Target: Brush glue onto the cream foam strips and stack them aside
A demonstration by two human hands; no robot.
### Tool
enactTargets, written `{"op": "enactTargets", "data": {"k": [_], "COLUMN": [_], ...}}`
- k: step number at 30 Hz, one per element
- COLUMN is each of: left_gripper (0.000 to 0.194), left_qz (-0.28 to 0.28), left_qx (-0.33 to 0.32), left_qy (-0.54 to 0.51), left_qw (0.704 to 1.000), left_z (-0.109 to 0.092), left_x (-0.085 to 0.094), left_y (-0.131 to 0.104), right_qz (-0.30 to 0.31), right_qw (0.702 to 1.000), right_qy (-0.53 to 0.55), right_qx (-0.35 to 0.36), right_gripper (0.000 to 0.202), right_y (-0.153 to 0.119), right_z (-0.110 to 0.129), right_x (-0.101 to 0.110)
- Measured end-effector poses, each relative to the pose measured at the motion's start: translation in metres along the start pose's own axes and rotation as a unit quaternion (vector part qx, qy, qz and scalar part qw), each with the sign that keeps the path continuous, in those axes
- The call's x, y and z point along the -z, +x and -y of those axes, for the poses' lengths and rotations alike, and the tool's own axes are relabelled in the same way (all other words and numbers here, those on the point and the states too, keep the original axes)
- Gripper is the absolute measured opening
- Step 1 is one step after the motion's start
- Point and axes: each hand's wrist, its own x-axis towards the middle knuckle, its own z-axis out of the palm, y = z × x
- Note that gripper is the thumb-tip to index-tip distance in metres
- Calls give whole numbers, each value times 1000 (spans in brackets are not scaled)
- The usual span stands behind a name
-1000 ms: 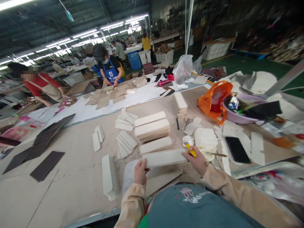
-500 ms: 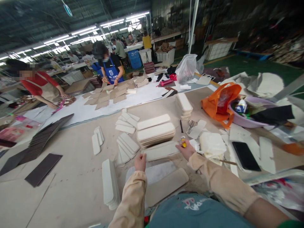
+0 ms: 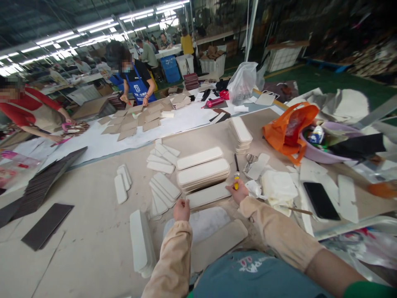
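A long cream strip with rounded corners (image 3: 209, 195) lies between my hands, just on the near side of a stack of similar strips (image 3: 203, 171). My left hand (image 3: 181, 210) is closed, thumb and fingers pinching the strip's left end. At the opposite end, my right hand (image 3: 238, 192) grips the strip with closed fingers. Something small, yellow and white (image 3: 236, 182) shows at the right fingers; what it is I cannot make out. Closer to my body is a greyish board with a rounded end (image 3: 221, 244), beside a pale, marked sheet (image 3: 211, 221).
Fanned small cream pieces (image 3: 164, 192) and an upright-edged stack (image 3: 141, 240) lie left. Scissors (image 3: 249, 161), a black phone (image 3: 321, 200), an orange bag (image 3: 287, 132) and a purple basin (image 3: 325, 153) are right. Two co-workers stand across the table.
Both hands still hold the strip's ends. The strip has shifted slightly away from me, closer against the stack. The view has turned a little to the right.
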Motion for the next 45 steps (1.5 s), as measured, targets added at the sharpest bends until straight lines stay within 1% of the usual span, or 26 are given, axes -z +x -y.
{"op": "enactTargets", "data": {"k": [3, 5, 7, 8, 9, 10, 11, 12, 14, 15, 16, 18, 19, 21, 24, 26, 29, 32, 35, 38, 41, 45], "left_gripper": [22, 19, 19, 23, 28, 31, 33, 33, 35, 38, 41, 47, 49, 52, 53, 52, 51, 52, 53, 55, 55, 51], "left_qz": [-2, -10, -26, -41, -57, -68, -71, -63, -14, 15, 42, 80, 94, 117, 141, 150, 149, 135, 138, 152, 167, 183], "left_qx": [5, 9, 10, -3, -32, -77, -136, -203, -327, -373, -409, -449, -455, -453, -442, -439, -430, -429, -453, -474, -473, -463], "left_qy": [0, -1, -7, -14, -19, -15, 2, 33, 130, 182, 229, 297, 319, 347, 364, 369, 378, 380, 375, 373, 381, 384], "left_qw": [1000, 1000, 1000, 999, 998, 995, 988, 977, 936, 909, 882, 839, 826, 813, 808, 805, 806, 808, 797, 783, 776, 777], "left_z": [4, 7, 11, 13, 14, 15, 15, 14, 11, 9, 6, 1, -1, -4, -6, -7, -10, -16, -25, -35, -41, -44], "left_x": [-1, -2, -3, -3, -3, -3, -4, -5, -8, -11, -15, -24, -28, -36, -40, -40, -37, -39, -47, -58, -69, -75], "left_y": [1, 1, 0, -2, -5, -9, -14, -19, -32, -39, -45, -54, -57, -59, -56, -55, -55, -57, -61, -64, -63, -61], "right_qz": [8, 15, 18, 17, 13, 7, 0, -8, -19, -23, -24, -19, -14, -4, 2, -1, -4, -11, -34, -64, -66, -47], "right_qw": [1000, 999, 999, 998, 998, 997, 997, 997, 996, 996, 995, 993, 992, 989, 984, 982, 983, 985, 987, 987, 988, 990], "right_qy": [-18, -28, -43, -52, -60, -65, -67, -65, -54, -50, -49, -51, -52, -49, -38, -31, -23, -21, -52, -69, -71, -88], "right_qx": [0, 1, 8, 15, 24, 34, 44, 52, 66, 74, 81, 101, 113, 140, 174, 187, 184, 169, 148, 131, 120, 104], "right_gripper": [30, 31, 31, 30, 30, 29, 29, 30, 32, 32, 32, 31, 29, 26, 22, 22, 20, 19, 21, 22, 22, 25], "right_y": [2, 2, 1, 0, -2, -3, -5, -7, -12, -14, -17, -24, -28, -35, -48, -57, -73, -90, -106, -120, -129, -132], "right_z": [-4, -8, -12, -14, -16, -18, -20, -22, -26, -27, -28, -29, -29, -28, -25, -25, -27, -33, -42, -50, -57, -64], "right_x": [-2, -2, -1, 0, 1, 3, 5, 8, 15, 18, 22, 29, 32, 39, 54, 69, 102, 143, 184, 214, 232, 242]}}
